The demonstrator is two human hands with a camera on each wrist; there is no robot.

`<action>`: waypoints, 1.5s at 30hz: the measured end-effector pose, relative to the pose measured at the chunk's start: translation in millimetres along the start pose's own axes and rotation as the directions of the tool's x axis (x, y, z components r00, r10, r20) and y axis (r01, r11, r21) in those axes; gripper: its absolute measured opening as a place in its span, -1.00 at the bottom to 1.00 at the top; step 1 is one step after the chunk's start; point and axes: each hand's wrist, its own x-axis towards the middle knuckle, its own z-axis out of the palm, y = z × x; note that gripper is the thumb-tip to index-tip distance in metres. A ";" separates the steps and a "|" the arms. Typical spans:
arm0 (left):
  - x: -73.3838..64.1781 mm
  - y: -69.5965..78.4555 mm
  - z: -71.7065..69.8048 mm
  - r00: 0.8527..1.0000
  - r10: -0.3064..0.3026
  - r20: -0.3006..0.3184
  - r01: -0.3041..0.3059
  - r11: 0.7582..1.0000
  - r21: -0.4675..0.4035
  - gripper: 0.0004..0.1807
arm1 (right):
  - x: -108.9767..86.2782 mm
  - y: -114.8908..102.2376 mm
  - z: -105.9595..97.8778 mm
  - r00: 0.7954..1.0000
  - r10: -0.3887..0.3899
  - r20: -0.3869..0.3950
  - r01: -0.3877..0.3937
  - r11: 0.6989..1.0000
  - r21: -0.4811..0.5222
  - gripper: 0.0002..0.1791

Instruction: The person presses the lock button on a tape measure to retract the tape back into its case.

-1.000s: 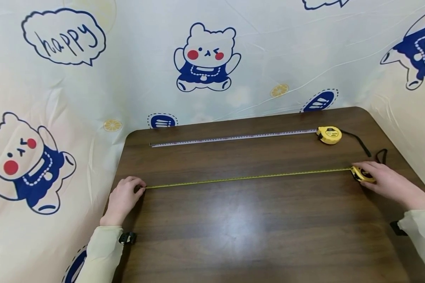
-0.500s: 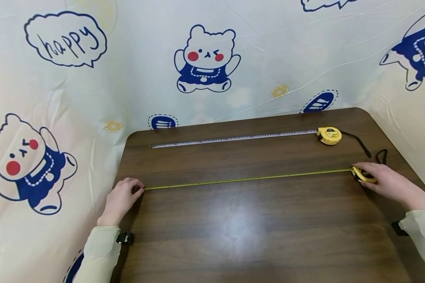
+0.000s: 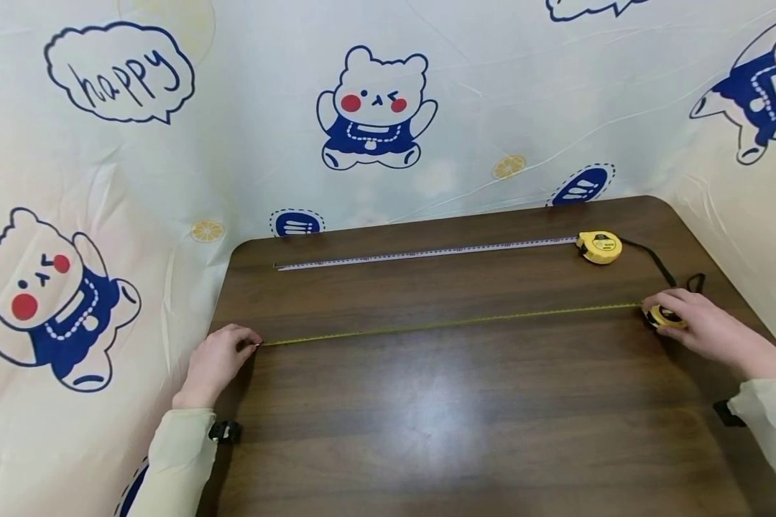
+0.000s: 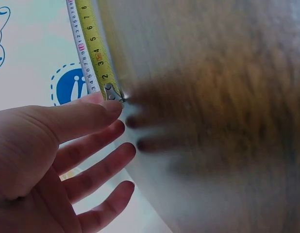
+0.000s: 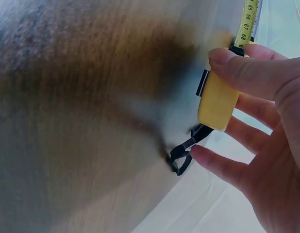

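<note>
A yellow tape measure has its yellow blade drawn out leftward across the table. My right hand grips its case, thumb on the near face, as the right wrist view shows. A black wrist strap hangs from the case by my fingers. At the blade's other end, my left hand pinches the metal hook between thumb and index finger. The other left fingers are spread. In the right wrist view, numbers in the high sixties show at the case mouth.
Farther back lies a second yellow tape measure, its white-looking blade extended left and its black strap trailing right. The brown wooden table ends at a patterned cloth behind and on both sides.
My left hand has shifted slightly left with the hook. The right hand and case have moved a little away from me, and the blade appears thinner and darker. The second tape measure stays put.
</note>
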 end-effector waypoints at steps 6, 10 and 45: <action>3.1 0.1 -2.5 1.000 0.014 0.002 -0.014 1.000 0.005 -0.89 | 3.1 5.4 -3.8 0.990 -0.120 -0.071 0.122 0.992 0.028 -0.74; 6.5 0.7 -4.7 1.000 0.023 -0.005 -0.023 1.000 0.009 -0.88 | 4.3 5.6 -8.6 0.984 -0.147 -0.096 0.151 0.988 0.036 -0.53; 10.7 2.6 -10.8 0.996 0.088 -0.025 -0.088 0.996 -0.012 -0.88 | 4.7 1.7 -12.1 0.984 -0.152 -0.095 0.154 0.988 0.015 -0.63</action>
